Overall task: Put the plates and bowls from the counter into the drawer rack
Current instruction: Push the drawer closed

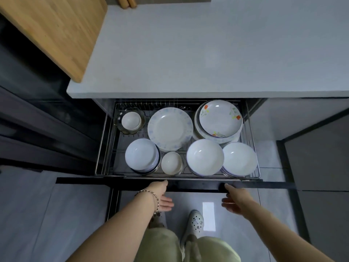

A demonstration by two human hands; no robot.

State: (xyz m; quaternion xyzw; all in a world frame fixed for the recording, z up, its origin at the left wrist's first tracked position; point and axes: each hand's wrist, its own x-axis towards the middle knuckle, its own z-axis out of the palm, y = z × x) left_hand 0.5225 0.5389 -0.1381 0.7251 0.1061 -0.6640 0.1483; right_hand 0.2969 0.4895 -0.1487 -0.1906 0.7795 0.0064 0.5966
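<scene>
Both hands rest on the dark drawer front (pixel 188 185), left hand (pixel 163 195) and right hand (pixel 233 200) open-fingered; stacked plates and bowls (pixel 171 127) fill the wire rack (pixel 255 148) just beyond them. No writing is legible.

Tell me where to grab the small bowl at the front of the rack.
Take the small bowl by its rim, from straight above: it sits upright, open side up, wedged between a plate stack and a big bowl, so its sides are blocked.

Bare forearms, a thin beaded bracelet (pixel 151 193) on the left wrist, pale green trousers (pixel 160 246), and seemingly white charm-studded clogs (pixel 195 224).
</scene>
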